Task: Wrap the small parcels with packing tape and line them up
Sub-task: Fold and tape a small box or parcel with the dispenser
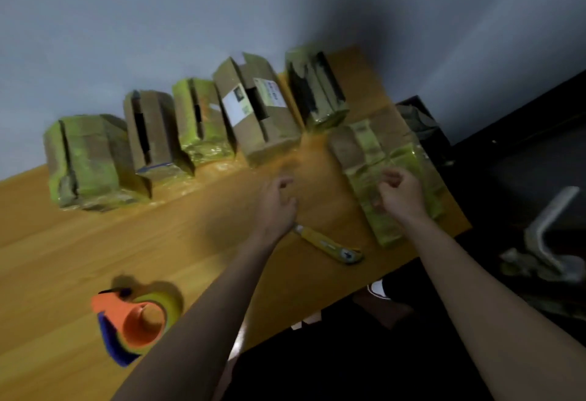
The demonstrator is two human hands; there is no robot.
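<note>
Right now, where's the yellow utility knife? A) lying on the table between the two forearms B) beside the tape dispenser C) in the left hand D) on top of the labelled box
A: the yellow utility knife lies flat on the wooden table, partly under the left hand and short of the right hand; neither hand grips it.

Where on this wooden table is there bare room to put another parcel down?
The widest bare patch lies between the row of tape-wrapped cardboard parcels by the wall and the orange tape dispenser. It is crowded on the right, round the flat parcel, the yellow utility knife and both hands.
</note>
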